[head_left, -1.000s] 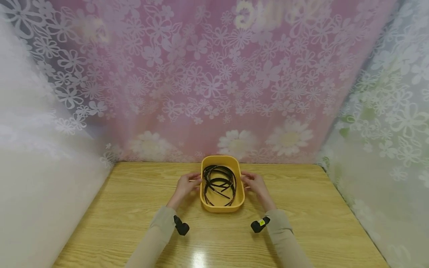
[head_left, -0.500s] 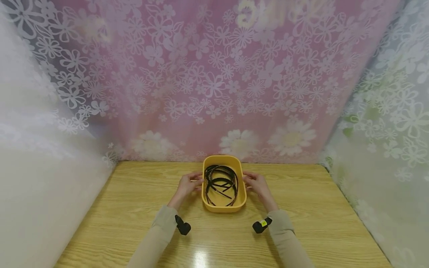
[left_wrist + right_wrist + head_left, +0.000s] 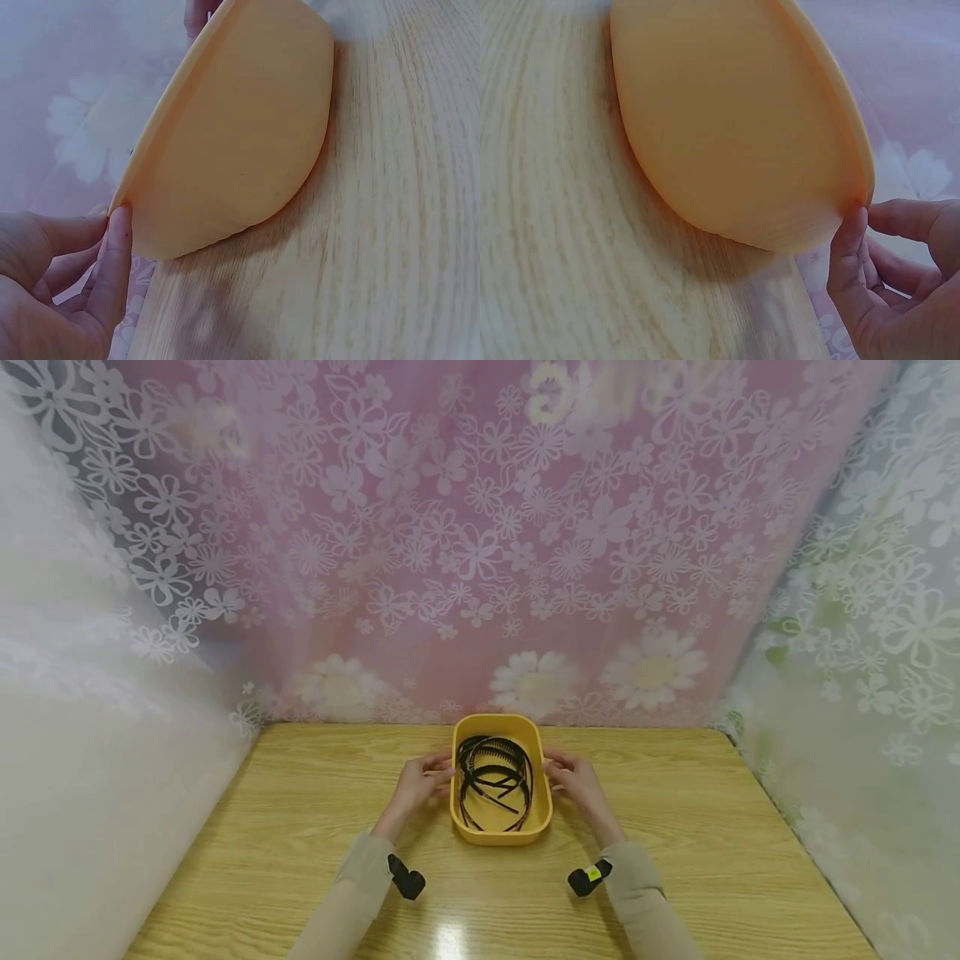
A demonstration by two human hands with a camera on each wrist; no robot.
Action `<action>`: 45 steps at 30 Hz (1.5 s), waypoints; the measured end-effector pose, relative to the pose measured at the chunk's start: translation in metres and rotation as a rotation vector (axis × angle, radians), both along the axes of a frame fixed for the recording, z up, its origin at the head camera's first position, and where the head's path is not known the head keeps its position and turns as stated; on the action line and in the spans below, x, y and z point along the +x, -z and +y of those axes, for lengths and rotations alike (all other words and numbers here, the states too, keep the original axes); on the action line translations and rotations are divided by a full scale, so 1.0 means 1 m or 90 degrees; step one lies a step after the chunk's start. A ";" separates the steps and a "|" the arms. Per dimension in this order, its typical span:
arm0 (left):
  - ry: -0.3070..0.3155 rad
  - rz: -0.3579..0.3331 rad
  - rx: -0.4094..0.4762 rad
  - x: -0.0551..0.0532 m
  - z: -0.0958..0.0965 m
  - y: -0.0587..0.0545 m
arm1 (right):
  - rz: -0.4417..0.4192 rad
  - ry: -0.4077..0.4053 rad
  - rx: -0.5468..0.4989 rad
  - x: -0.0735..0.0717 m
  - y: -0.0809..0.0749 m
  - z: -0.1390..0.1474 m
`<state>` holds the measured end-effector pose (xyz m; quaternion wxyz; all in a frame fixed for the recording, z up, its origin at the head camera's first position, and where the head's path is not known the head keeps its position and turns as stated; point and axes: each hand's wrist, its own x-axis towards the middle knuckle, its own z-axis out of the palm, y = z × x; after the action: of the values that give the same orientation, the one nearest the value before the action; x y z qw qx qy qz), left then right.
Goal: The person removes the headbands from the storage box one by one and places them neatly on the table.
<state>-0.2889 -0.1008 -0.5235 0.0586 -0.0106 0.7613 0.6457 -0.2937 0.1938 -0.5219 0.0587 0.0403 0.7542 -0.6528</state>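
Note:
A yellow plastic basin stands at the middle of the table toward its back, in the head view. Several black headbands, some with comb teeth, lie overlapping inside it. My left hand pinches the basin's rim on the left side; in the left wrist view the thumb and a finger meet at the rim. On the opposite side my right hand pinches the rim likewise, and the right wrist view shows a finger against the outer wall. The headbands are hidden in both wrist views.
The wood-grain table extends on both sides and in front of the basin. A pink floral curtain hangs close behind the table's back edge. Pale floral sheets stand at the left and right. A small black camera sits on each wrist.
The basin, with both hands on its rim, has shifted slightly toward the person in the last half second. The headbands inside have moved along with it.

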 end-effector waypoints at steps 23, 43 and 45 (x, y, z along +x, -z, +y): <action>0.008 0.009 0.010 0.017 -0.001 0.003 | 0.008 -0.001 0.003 0.017 0.004 0.000; 0.021 0.003 0.035 0.039 -0.004 0.002 | 0.007 -0.011 0.007 0.038 0.003 0.001; 0.023 0.004 0.032 0.041 -0.004 0.002 | 0.005 -0.012 0.010 0.040 0.003 0.002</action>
<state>-0.2481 -0.1052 -0.5257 0.0682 0.0066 0.7450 0.6635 -0.2540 0.1953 -0.5253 0.0616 0.0315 0.7597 -0.6466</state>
